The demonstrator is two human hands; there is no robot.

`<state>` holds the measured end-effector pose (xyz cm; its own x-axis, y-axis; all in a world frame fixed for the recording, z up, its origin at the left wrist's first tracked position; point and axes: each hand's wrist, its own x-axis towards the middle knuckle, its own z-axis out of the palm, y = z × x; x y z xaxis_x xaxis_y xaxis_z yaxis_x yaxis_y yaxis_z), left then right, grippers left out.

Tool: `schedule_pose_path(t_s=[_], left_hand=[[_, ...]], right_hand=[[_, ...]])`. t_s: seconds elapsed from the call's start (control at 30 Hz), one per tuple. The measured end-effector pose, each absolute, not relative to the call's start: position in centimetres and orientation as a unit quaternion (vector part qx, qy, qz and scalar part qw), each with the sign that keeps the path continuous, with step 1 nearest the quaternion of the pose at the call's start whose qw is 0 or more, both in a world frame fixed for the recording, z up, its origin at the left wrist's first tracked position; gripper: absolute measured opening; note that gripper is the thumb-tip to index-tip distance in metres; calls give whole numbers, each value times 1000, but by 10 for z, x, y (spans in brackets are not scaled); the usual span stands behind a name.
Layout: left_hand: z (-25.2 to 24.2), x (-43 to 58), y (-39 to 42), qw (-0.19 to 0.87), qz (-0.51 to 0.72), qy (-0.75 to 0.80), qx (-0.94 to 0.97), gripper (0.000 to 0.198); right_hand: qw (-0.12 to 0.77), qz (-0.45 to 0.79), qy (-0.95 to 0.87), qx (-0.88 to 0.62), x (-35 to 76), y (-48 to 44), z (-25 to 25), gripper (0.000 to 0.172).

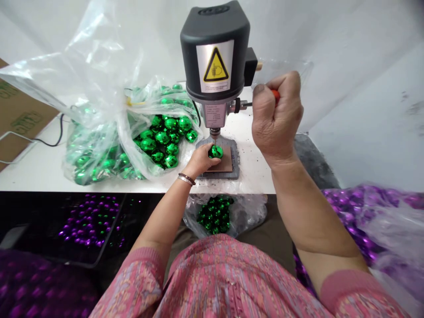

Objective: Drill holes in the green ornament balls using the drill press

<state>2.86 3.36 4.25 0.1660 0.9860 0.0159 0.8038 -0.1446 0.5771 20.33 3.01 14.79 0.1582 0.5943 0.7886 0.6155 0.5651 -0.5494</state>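
A dark bench drill press [215,26] with a yellow warning label stands on the white table. My left hand [202,160] is closed on a shiny green faceted ball [217,152], which sits on a brown board [225,164] over the grey machine base [236,152]. Right above the ball is the thin drill bit [215,140]; whether its tip is inside the ball I cannot tell. Raised at the machine's right side, my right hand [277,115] wraps round the feed lever [275,94], whose red end shows between the fingers.
Left of the machine, a clear plastic bag [96,145] lies open with many green balls [162,138]. Another bag of green balls [215,215] rests at my lap. Purple balls [357,207] in plastic lie at the right. A cardboard box [23,115] stands far left, near a black cord [53,143].
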Motion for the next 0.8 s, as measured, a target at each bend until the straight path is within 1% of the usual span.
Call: schedule_pose_path(t_s=[0.17,0.3,0.63,0.73,0.8], left_hand=[[32,25,39,267,219,611,712,64],[28,23,38,301,234,610,694,71],[25,23,36,323,256,600,686,72],[26,23,36,336,256,602,677,74],[27,23,35,337,257,600,678,72]], right_hand=[[619,-18,-645,-447,202,27,148,26],[611,-23,-642,-463,203,21,142,24],[562,-64,-666,-486,210,9,114,17],[570,-89,-669,-468,210,9,108,16],[584,-119,-670,-443,211,10,104,14]])
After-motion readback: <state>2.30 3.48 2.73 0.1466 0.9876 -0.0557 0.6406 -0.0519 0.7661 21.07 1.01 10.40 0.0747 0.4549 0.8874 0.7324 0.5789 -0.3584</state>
